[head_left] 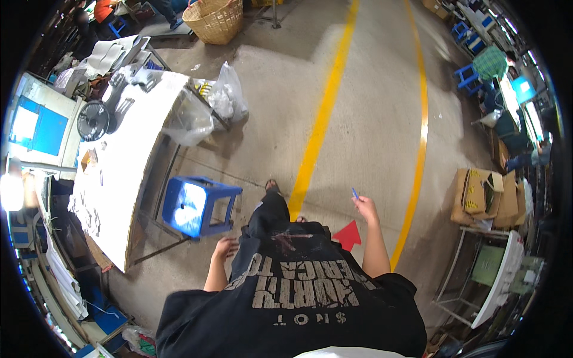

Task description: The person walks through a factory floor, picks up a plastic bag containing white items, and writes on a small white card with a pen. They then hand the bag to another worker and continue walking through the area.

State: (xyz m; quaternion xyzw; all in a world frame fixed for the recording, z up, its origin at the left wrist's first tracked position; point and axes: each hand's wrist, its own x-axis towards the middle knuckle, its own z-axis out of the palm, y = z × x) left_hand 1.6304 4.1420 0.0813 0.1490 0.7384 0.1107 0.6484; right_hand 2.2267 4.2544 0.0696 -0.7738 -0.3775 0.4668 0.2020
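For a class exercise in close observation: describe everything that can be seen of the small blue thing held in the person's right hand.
The small blue slender object looks like a pen or marker tip, though it is too small to tell its material or parts. It sticks up and slightly leftward out of the right hand, pinched between the fingers, with only its upper end showing. The hand is raised over the grey concrete floor, near a yellow painted floor line. Nothing else touches it.

To your left a stool [200, 206] stands beside the desk [128, 161], a fan [94, 120] on the desk's far edge; a basket [215, 21] sits on the floor far ahead; boxes [483, 194] lie right
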